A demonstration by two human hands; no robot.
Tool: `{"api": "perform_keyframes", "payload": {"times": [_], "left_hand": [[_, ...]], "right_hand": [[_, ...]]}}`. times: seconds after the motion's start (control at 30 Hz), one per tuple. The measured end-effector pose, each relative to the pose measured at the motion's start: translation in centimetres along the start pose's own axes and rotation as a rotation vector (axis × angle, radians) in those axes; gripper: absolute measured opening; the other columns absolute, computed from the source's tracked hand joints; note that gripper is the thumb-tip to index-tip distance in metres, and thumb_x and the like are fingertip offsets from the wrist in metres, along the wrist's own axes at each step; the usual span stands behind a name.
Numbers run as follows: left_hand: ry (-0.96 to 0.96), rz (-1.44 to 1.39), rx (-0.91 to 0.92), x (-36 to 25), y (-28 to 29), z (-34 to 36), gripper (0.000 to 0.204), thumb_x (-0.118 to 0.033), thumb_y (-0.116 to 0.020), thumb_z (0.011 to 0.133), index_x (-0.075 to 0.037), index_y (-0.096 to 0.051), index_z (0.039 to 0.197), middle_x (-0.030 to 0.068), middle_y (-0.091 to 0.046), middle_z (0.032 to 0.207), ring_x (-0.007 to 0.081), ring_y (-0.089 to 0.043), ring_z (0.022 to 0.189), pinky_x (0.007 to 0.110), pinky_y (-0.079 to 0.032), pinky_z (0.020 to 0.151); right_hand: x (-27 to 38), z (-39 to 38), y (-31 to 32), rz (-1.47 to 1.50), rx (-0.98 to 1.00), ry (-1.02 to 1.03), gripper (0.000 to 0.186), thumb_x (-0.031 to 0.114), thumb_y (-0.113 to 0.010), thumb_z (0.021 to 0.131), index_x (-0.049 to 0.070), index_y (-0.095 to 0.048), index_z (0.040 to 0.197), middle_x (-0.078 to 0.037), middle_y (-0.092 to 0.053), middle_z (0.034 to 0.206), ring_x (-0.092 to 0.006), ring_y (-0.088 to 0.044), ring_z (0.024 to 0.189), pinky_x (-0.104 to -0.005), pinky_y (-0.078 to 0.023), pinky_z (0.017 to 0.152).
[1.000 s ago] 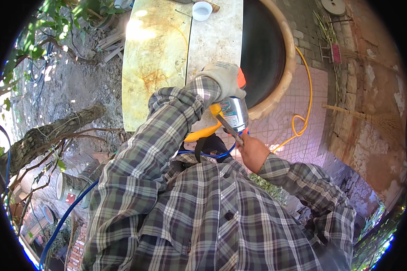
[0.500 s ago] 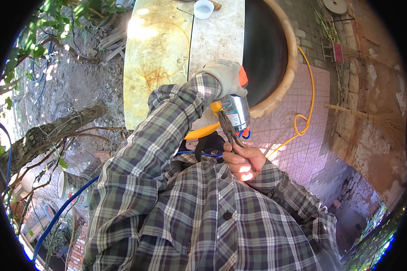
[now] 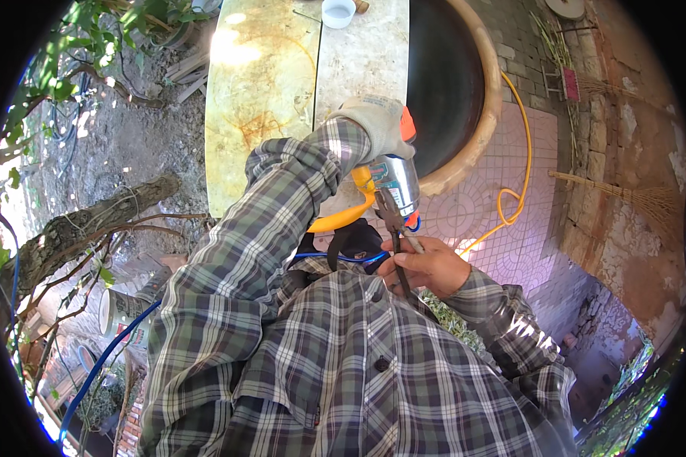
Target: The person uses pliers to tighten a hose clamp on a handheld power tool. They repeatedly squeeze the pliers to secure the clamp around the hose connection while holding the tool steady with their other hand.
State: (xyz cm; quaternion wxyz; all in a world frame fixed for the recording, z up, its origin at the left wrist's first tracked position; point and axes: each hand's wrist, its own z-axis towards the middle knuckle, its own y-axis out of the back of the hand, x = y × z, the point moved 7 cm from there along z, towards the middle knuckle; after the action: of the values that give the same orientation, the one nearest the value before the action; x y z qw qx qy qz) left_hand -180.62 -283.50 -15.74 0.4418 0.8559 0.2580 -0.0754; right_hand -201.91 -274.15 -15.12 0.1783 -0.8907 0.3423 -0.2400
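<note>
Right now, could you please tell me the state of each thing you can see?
left hand: gloved, gripping the power tool
power tool: held up, silver head toward the pliers
right hand: bare, closed on the pliers
pliers: tips at the tool head
yellow hose: lying looped on the tiles

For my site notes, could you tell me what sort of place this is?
Most likely an outdoor yard or garden work area: a stone slab beside bare soil, a large clay basin on tiled paving, and a yellow hose trailing past a straw broom.

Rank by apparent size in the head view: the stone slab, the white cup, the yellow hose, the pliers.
1. Stone slab, largest by far.
2. Yellow hose, long but thin.
3. Pliers, close to the camera, so they look bigger than they are.
4. White cup, smallest, farthest away.
</note>
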Motion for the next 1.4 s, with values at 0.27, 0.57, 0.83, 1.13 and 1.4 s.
{"api": "perform_keyframes", "payload": {"times": [0.27, 0.57, 0.83, 1.13, 1.4], "left_hand": [[-0.02, -0.014, -0.021, -0.2, 0.2, -0.1, 0.071, -0.055, -0.068, 0.071, 0.001, -0.06, 0.114, 0.0207, -0.067, 0.108, 0.0345, -0.066, 0.099, 0.042, -0.05, 0.087], [-0.014, -0.016, -0.086, 0.1, 0.4, -0.2, 0.055, -0.047, -0.071, 0.07, -0.003, -0.071, 0.102, 0.0182, -0.07, 0.097, 0.0314, -0.068, 0.091, 0.042, -0.053, 0.083], [-0.017, -0.023, 0.009, -0.9, 0.9, 0.0, 0.065, -0.05, -0.072, 0.07, -0.001, -0.066, 0.113, 0.0197, -0.069, 0.106, 0.0323, -0.067, 0.098, 0.042, -0.052, 0.087], [-0.045, -0.026, 0.024, -1.7, 1.1, 0.0, 0.062, -0.047, -0.074, 0.071, -0.002, -0.066, 0.113, 0.0191, -0.068, 0.109, 0.0321, -0.067, 0.099, 0.042, -0.052, 0.088], [-0.043, -0.001, 0.013, -2.0, 1.1, 0.0, 0.064, -0.047, -0.074, 0.071, -0.001, -0.066, 0.114, 0.0203, -0.069, 0.107, 0.0321, -0.068, 0.098, 0.042, -0.052, 0.088]], "right_hand": [[2.2, 0.5, 3.2, -0.525, -0.151, 0.197, 0.032, 0.021, -0.059, 0.088, -0.001, -0.06, 0.112, -0.012, -0.067, 0.092, -0.0181, -0.068, 0.081, -0.029, -0.05, 0.062], [4.6, 0.9, 3.4, -0.584, -0.073, 0.005, 0.022, 0.014, -0.056, 0.093, -0.004, -0.058, 0.104, -0.013, -0.067, 0.094, -0.0187, -0.068, 0.082, -0.0302, -0.051, 0.057], [2.1, -0.3, -0.5, -0.001, 0.15, -0.148, 0.038, 0.011, -0.05, 0.095, -0.005, -0.046, 0.13, -0.019, -0.065, 0.11, -0.0294, -0.068, 0.096, -0.0427, -0.056, 0.083], [1.4, -0.5, -1.1, 0.201, 0.258, -0.063, 0.041, 0.012, -0.051, 0.096, -0.008, -0.044, 0.131, -0.02, -0.064, 0.111, -0.0298, -0.067, 0.097, -0.0433, -0.056, 0.082], [1.0, -0.6, -1.8, 0.384, 0.367, -0.008, 0.044, 0.022, -0.046, 0.101, -0.009, -0.042, 0.132, -0.011, -0.058, 0.095, -0.0239, -0.062, 0.079, -0.0423, -0.056, 0.073]]}}
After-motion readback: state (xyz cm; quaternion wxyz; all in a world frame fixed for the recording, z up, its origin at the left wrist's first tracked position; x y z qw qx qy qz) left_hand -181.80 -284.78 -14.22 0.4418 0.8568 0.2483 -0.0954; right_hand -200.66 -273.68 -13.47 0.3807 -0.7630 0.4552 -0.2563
